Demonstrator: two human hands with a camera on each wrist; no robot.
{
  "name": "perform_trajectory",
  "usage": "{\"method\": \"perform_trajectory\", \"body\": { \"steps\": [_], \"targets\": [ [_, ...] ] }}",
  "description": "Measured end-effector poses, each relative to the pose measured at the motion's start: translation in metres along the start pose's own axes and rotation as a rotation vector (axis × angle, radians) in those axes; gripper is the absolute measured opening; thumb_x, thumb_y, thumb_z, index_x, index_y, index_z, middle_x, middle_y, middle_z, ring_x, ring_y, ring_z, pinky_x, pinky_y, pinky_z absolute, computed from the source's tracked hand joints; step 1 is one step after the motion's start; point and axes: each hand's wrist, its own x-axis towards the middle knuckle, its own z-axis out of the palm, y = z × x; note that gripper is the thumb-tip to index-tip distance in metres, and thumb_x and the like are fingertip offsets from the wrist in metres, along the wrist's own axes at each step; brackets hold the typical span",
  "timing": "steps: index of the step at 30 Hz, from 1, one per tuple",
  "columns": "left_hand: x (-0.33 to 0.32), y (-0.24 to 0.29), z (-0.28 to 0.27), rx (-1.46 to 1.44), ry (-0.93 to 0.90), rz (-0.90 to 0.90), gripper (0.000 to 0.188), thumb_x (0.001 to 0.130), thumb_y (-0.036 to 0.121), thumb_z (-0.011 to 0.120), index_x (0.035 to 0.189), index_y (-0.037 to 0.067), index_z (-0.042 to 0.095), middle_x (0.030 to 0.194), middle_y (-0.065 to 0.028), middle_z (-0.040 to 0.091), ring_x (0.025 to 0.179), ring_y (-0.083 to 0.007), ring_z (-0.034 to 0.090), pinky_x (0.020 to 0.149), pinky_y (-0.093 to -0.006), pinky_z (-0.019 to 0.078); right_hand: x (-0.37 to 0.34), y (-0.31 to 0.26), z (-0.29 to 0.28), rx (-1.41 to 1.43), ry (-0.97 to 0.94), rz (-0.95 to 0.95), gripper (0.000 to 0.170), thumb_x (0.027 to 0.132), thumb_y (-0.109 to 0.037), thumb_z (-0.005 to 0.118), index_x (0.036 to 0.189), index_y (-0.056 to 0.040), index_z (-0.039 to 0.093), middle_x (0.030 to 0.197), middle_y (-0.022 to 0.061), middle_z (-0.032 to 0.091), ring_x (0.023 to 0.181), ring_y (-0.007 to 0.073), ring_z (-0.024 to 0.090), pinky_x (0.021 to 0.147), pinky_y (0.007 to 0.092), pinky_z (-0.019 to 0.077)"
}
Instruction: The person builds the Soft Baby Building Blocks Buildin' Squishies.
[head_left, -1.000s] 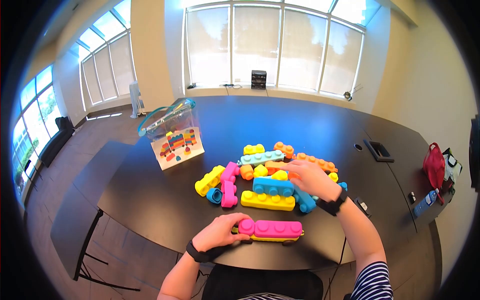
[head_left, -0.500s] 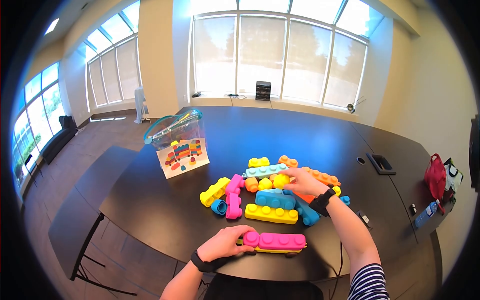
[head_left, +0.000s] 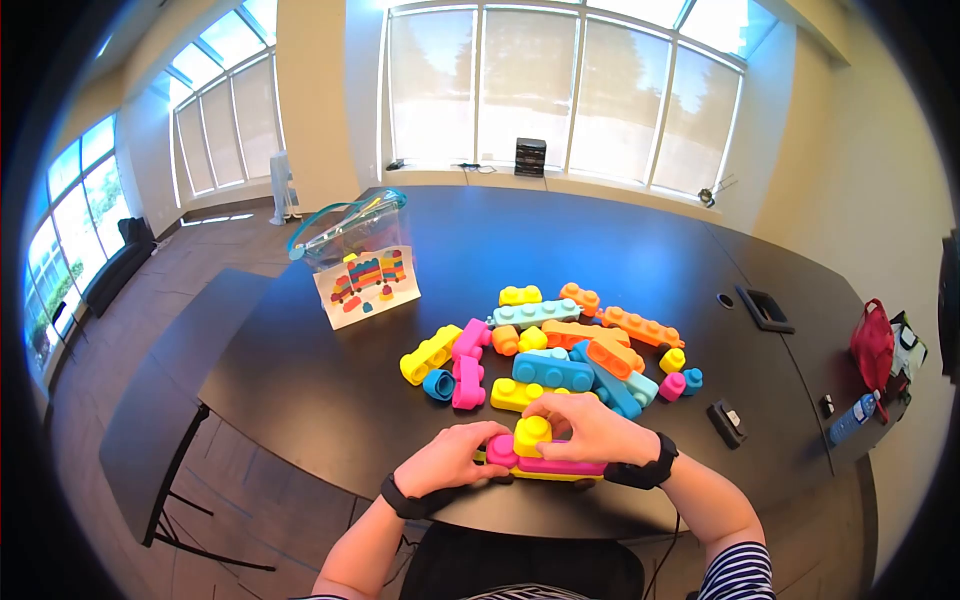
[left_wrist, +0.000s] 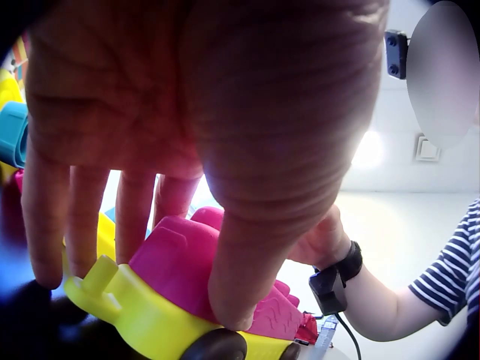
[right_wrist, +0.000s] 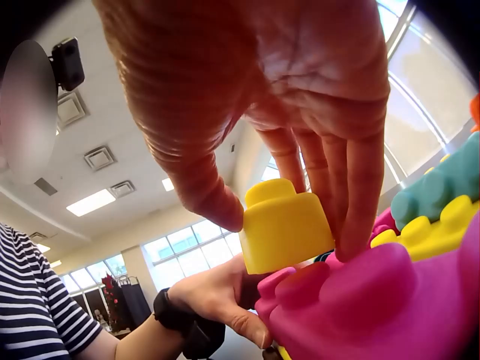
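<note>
The left hand (head_left: 450,458) grips the left end of a yellow wheeled base (left_wrist: 161,330) near the table's front edge, thumb and fingers on either side of its small pink block (left_wrist: 176,259). A long pink block (head_left: 560,466) lies on the same base, to the right of the small one. Between thumb and fingers the right hand (head_left: 592,432) pinches a yellow block (right_wrist: 283,229), upright with its stud on top. That block is over the pink blocks; whether it touches them I cannot tell.
Behind the hands spreads a pile of blocks, with a long yellow one (head_left: 513,395) nearest and a light-blue one (head_left: 535,313) farther back. A clear bucket (head_left: 365,265) stands at the back left. On the right are a black device (head_left: 727,423) and a water bottle (head_left: 853,416).
The right hand has picked the yellow block out of the pile and brought it toward the person, over the pink blocks. The left hand has stayed on the wheeled base.
</note>
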Motion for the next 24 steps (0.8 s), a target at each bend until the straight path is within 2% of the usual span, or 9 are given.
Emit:
{"method": "perform_trajectory", "body": {
  "steps": [2,3,12,15,18,21,24],
  "targets": [
    [0.000,0.005,-0.003,0.002,-0.009,-0.016,0.054,0.085,0.032,0.089,0.126,0.006,0.066,0.113,-0.0153,0.075,0.105,-0.0374,0.072,0.091,-0.0431,0.0573,-0.004,0.001,0.002,0.016,0.003,0.006,0.046,0.089,-0.015,0.080,0.129,0.0002,0.063,0.111,0.0122,0.071,0.102,0.0204,0.072,0.094,0.0350,0.0621],
    [0.000,0.006,-0.004,0.001,-0.015,-0.024,0.052,0.086,0.032,0.089,0.126,0.006,0.067,0.112,-0.0146,0.075,0.104,-0.0361,0.072,0.091,-0.0419,0.0574,-0.007,0.006,0.006,0.062,0.038,-0.014,0.045,0.089,-0.023,0.080,0.125,-0.0009,0.065,0.112,0.0154,0.072,0.095,0.0268,0.073,0.087,0.0360,0.0624],
    [0.000,0.005,-0.003,-0.014,-0.006,-0.019,0.051,0.085,0.032,0.089,0.123,0.006,0.067,0.110,-0.0148,0.075,0.101,-0.0363,0.072,0.090,-0.0415,0.0575,-0.014,0.005,0.012,0.125,0.080,0.050,0.046,0.089,-0.018,0.080,0.129,-0.0006,0.065,0.119,0.0149,0.070,0.105,0.0263,0.075,0.095,0.0359,0.0631],
    [0.000,0.002,-0.001,0.003,0.008,0.002,0.051,0.084,0.031,0.090,0.123,0.006,0.067,0.110,-0.0151,0.075,0.101,-0.0366,0.072,0.090,-0.0415,0.0575,-0.014,0.004,0.012,0.132,0.105,0.064,0.046,0.089,-0.019,0.080,0.128,-0.0007,0.065,0.120,0.0152,0.070,0.104,0.0260,0.075,0.092,0.0357,0.0637],
    [0.000,0.002,0.000,0.001,0.017,-0.005,0.051,0.084,0.030,0.090,0.123,0.006,0.067,0.110,-0.0152,0.075,0.102,-0.0365,0.072,0.090,-0.0416,0.0575,-0.011,0.002,0.013,0.066,0.106,0.013,0.046,0.089,-0.023,0.080,0.126,-0.0011,0.065,0.117,0.0172,0.071,0.103,0.0295,0.074,0.089,0.0375,0.0624],
    [0.000,0.007,-0.004,-0.010,-0.016,-0.043,0.057,0.082,0.031,0.091,0.126,0.005,0.066,0.113,-0.0173,0.075,0.106,-0.0399,0.071,0.092,-0.0451,0.0573,-0.009,0.001,0.012,-0.104,0.092,-0.052,0.046,0.087,-0.019,0.080,0.126,0.0004,0.065,0.114,0.0141,0.072,0.098,0.0265,0.076,0.091,0.0365,0.0638],
    [0.001,0.007,-0.004,-0.015,-0.011,-0.035,0.058,0.081,0.030,0.091,0.126,0.005,0.066,0.113,-0.0170,0.075,0.106,-0.0396,0.071,0.092,-0.0448,0.0574,-0.010,-0.001,0.007,-0.161,0.045,0.008,0.045,0.086,-0.021,0.080,0.124,-0.0004,0.067,0.111,0.0157,0.073,0.100,0.0285,0.075,0.091,0.0365,0.0633]
  ]
}}
